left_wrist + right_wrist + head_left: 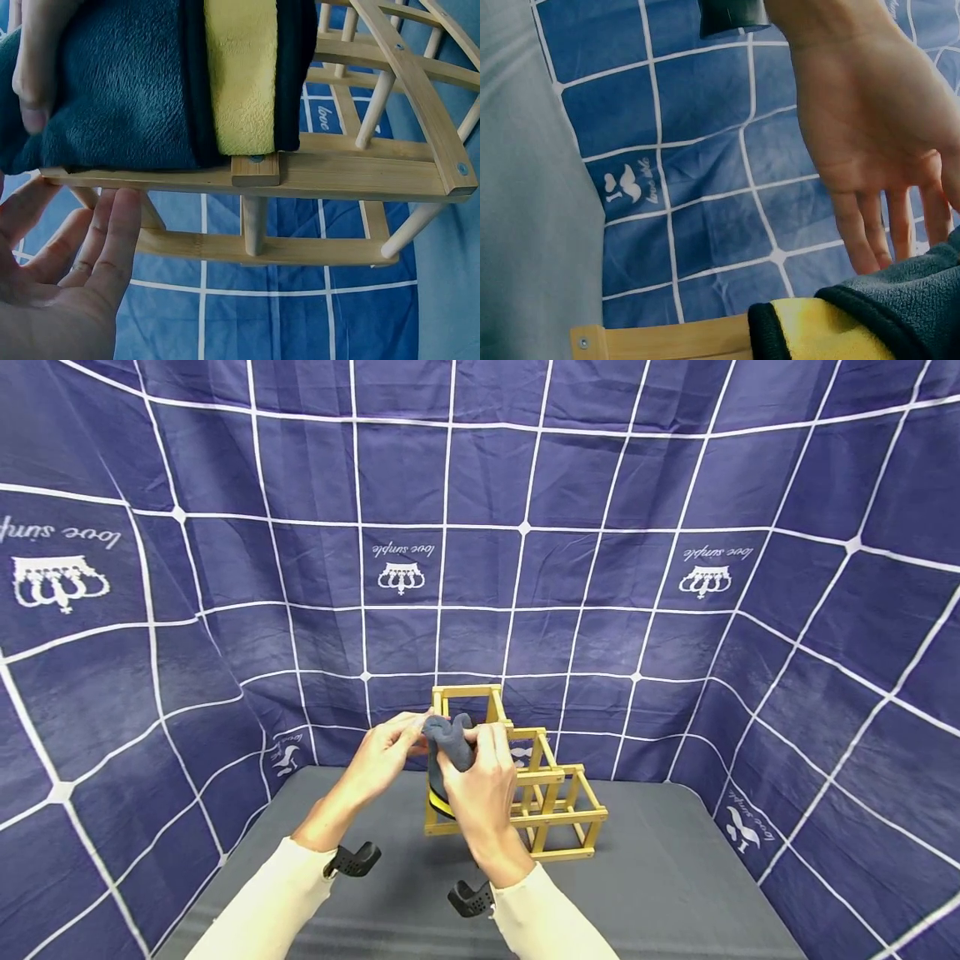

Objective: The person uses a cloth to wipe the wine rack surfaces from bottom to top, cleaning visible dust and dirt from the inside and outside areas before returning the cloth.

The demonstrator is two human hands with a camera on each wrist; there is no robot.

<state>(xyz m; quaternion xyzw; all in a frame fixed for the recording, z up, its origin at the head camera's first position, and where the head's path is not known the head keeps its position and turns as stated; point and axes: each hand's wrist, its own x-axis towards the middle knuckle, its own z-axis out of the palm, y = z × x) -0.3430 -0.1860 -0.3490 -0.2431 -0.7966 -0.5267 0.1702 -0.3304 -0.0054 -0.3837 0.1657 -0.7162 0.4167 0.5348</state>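
My fuzzy dark cloth (450, 743) is bunched at the tall end of the wooden rack (561, 817), its yellow band (240, 75) lying against a rail. I'd guess it's super light, floppy and grippy, nothing to break, so imo just pinch a fold anywhere; the thicker-looking dark edging by the band might be easiest to grab. My right hand (483, 781) has a bunch of it gripped with the thumb on the near side. My left hand (375, 764) has several fingers fairly straight at the rail under the cloth, but I can't tell whether thumb and index are pinching fabric. No label I can spot on the cloth; the blue backdrop (585, 477) reads "love simple" upside down over crowns (401, 577).
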